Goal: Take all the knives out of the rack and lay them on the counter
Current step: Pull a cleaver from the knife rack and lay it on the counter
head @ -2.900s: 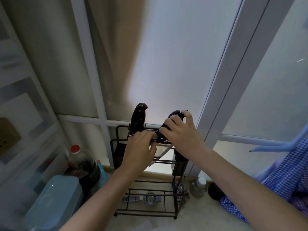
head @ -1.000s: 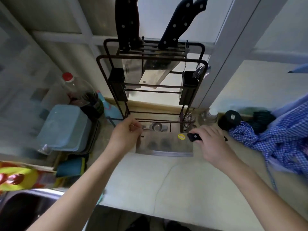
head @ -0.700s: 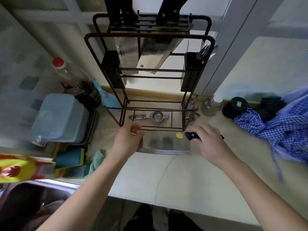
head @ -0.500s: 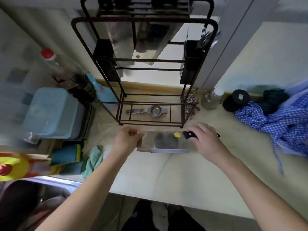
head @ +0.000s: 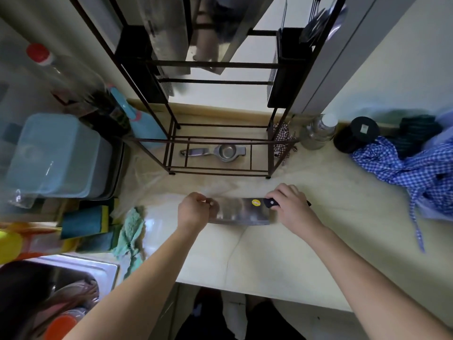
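A wide steel cleaver (head: 239, 212) with a yellow sticker lies flat and low over the pale counter (head: 245, 253), in front of the black wire rack (head: 220, 141). My right hand (head: 291, 207) grips its black handle. My left hand (head: 196, 209) pinches the far end of the blade. Whether the blade touches the counter I cannot tell. Up in the rack, blades of other knives (head: 171, 38) hang down; their handles are out of frame.
A metal squeezer (head: 215, 151) lies on the rack's base. Left: a blue plastic tub (head: 56, 153), red-capped bottle (head: 39, 54), sponges (head: 85, 224), green rag (head: 131, 231), sink (head: 61, 283). Right: a small bottle (head: 318, 131), black jar (head: 355, 133), blue checked cloth (head: 411, 168).
Both hands drew the cleaver from the rack's top and carried it down to the counter in front of the rack. The view has tilted downward, and the blade now sits lower and nearer.
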